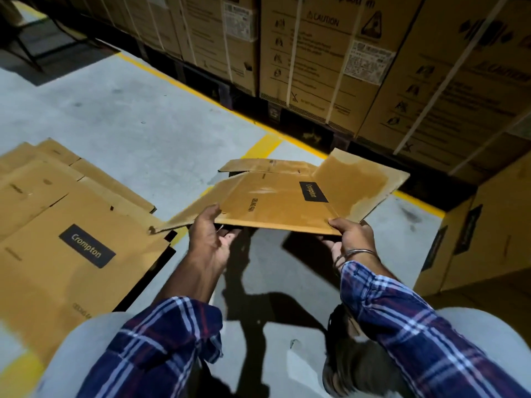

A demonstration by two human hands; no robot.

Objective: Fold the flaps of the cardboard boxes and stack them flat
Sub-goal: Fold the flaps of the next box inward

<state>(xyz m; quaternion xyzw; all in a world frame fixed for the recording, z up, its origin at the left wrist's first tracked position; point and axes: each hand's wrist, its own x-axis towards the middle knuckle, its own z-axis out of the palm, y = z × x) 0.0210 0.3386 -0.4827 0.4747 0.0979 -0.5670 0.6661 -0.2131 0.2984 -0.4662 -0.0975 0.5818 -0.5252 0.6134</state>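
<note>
Together we hold a flattened brown corrugated Crompton box [275,205] above the concrete floor [138,110], left hand [208,239] and right hand [349,239] fingers pinching its near edge, flat stack [57,225] lying left.

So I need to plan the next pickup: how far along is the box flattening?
Done: several flattened boxes lie stacked on the floor at the left, the top flat box label up. In hand: the left hand and right hand hold another flattened box by its near edge, flaps still spread. Left: folding those and adding it to the stack. No further loose boxes are visible.
</note>
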